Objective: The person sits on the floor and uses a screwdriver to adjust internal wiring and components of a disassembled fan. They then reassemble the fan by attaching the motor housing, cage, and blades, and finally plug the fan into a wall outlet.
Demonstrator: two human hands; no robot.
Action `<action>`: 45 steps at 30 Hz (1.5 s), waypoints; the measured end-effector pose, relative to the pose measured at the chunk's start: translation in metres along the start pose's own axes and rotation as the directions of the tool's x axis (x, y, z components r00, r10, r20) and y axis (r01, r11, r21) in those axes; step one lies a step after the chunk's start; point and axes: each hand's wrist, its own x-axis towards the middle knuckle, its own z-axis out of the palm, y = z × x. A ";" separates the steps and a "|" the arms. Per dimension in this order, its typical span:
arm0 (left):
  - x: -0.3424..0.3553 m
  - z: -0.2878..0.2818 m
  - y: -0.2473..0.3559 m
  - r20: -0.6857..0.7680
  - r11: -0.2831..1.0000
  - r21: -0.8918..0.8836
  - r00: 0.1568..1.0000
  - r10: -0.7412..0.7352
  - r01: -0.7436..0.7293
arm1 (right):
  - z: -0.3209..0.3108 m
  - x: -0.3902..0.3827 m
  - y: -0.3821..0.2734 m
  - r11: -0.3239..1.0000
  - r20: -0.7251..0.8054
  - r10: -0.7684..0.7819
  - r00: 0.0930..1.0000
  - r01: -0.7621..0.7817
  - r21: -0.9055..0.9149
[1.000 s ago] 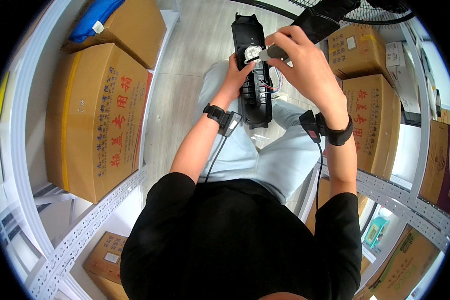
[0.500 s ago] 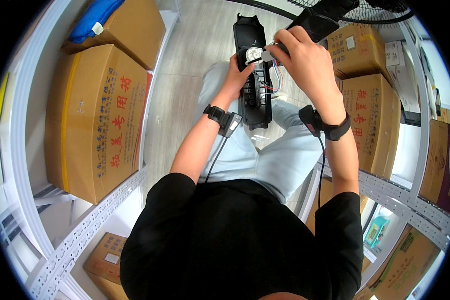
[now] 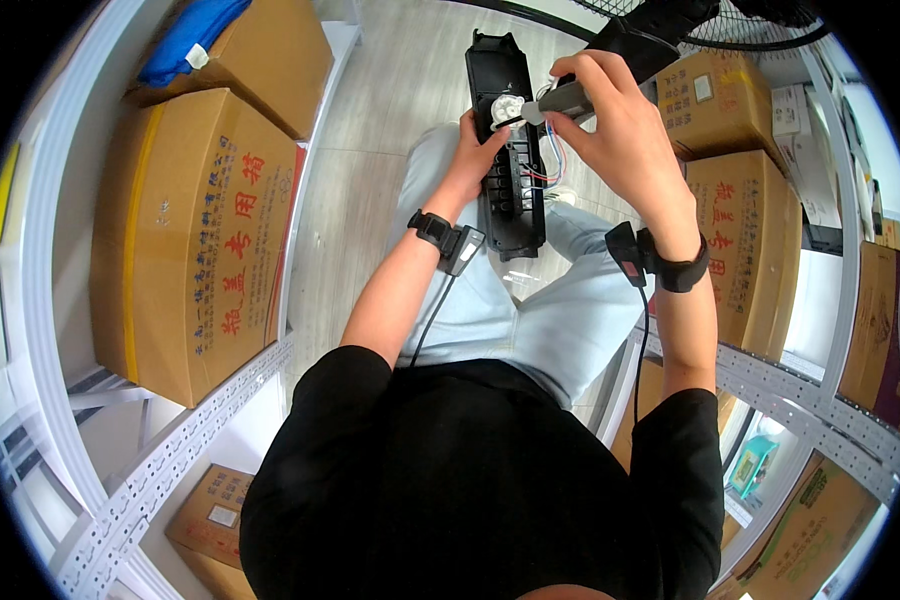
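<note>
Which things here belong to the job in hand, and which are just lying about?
At the hands:
- black housing, gripped by the left hand
- grey-handled tool, held in the right hand
- white round part in the housing
- coloured wires

Lying about:
- large left carton
- blue bundle
- right-hand shelf carton
- teal object

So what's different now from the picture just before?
The right hand moved slightly right, its fingers spreading wider around the grey tool handle, so more of it shows. The left hand still grips the black housing, which stayed put with its white round part.
</note>
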 end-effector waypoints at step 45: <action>-0.013 0.006 0.022 0.134 0.995 0.032 0.987 0.085 -0.090 | -0.011 -0.045 0.036 0.943 -0.181 0.332 0.926 -0.323 0.080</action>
